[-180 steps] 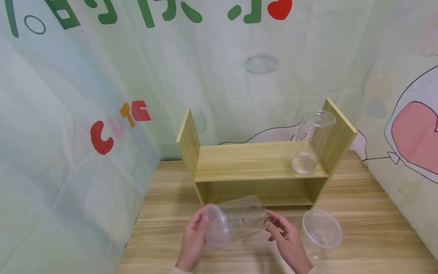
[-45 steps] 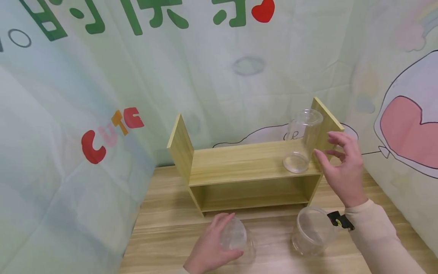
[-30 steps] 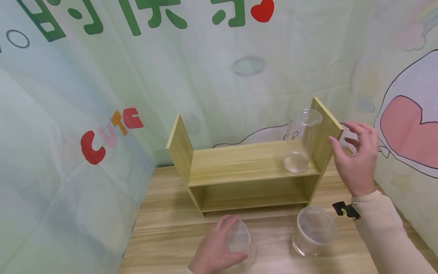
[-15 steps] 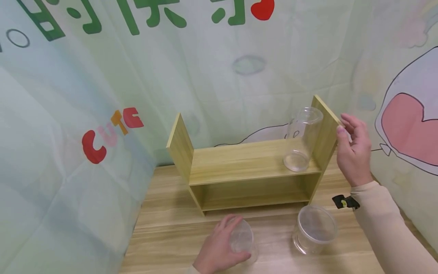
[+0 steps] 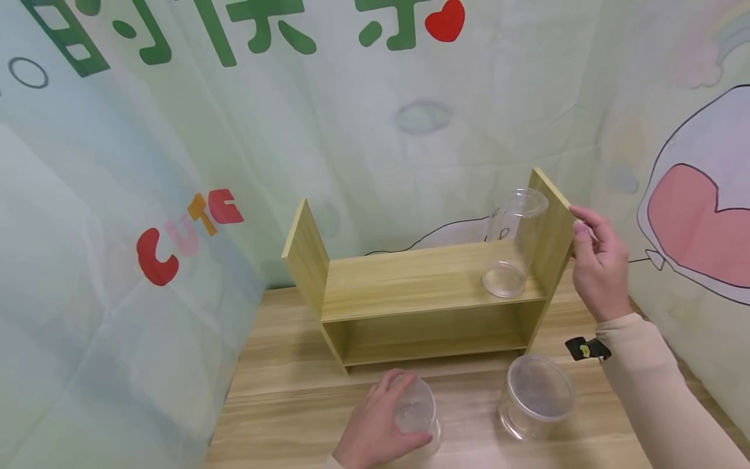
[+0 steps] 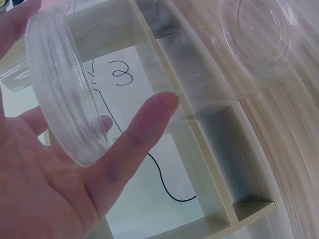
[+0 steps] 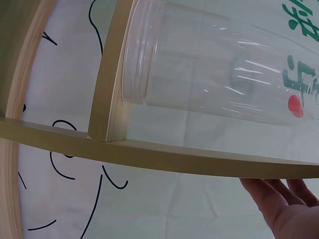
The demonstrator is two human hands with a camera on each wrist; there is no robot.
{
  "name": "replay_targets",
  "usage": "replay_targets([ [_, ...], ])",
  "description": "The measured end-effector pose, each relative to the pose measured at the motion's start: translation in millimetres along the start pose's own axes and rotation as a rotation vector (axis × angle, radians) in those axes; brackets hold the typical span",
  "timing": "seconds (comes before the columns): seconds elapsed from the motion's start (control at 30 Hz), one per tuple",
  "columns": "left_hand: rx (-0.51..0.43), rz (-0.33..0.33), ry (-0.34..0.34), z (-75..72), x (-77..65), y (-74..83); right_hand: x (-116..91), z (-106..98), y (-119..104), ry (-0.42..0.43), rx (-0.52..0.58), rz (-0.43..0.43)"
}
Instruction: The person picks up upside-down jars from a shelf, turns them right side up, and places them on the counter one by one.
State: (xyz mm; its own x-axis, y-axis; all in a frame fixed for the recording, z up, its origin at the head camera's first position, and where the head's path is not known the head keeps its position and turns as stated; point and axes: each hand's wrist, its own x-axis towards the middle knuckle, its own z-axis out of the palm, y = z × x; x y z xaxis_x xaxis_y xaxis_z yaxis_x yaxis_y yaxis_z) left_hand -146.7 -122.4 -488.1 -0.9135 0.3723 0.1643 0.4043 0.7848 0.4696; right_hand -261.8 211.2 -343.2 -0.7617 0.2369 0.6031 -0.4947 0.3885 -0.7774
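Observation:
My left hand (image 5: 381, 423) holds a clear plastic jar (image 5: 418, 404) by its top, the jar upright on the table before the shelf. In the left wrist view, thumb and fingers are spread around its ribbed lid (image 6: 65, 84). Against the outer side of the small wooden shelf's right panel (image 5: 551, 241) rest the fingertips of my right hand (image 5: 603, 260). The right wrist view shows those fingers touching that panel (image 7: 199, 162), partly hidden behind it. A tall clear jar (image 5: 518, 228) stands on the shelf's upper board (image 5: 404, 280), beside the right panel.
A shorter clear jar (image 5: 539, 391) with a translucent lid stands on the wooden table (image 5: 281, 384), right of the held jar. The shelf's lower compartment (image 5: 433, 332) faces me. A printed fabric backdrop (image 5: 351, 143) hangs behind and along both sides.
Six seconds ago both hands held the lidded jar sideways; now it is upright under my left hand alone. My right hand has gone to the shelf's right panel and touches it.

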Motion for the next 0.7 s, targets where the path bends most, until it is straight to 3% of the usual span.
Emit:
replay_targets([
  [0.43,-0.009,0.010,-0.009,9.1,3.4,0.8,0.0,-0.1,5.6,-0.050,0.017,-0.113],
  [0.7,-0.002,-0.015,-0.041,9.9,6.6,2.5,0.3,-0.8,10.2,-0.078,-0.012,-0.115],
])
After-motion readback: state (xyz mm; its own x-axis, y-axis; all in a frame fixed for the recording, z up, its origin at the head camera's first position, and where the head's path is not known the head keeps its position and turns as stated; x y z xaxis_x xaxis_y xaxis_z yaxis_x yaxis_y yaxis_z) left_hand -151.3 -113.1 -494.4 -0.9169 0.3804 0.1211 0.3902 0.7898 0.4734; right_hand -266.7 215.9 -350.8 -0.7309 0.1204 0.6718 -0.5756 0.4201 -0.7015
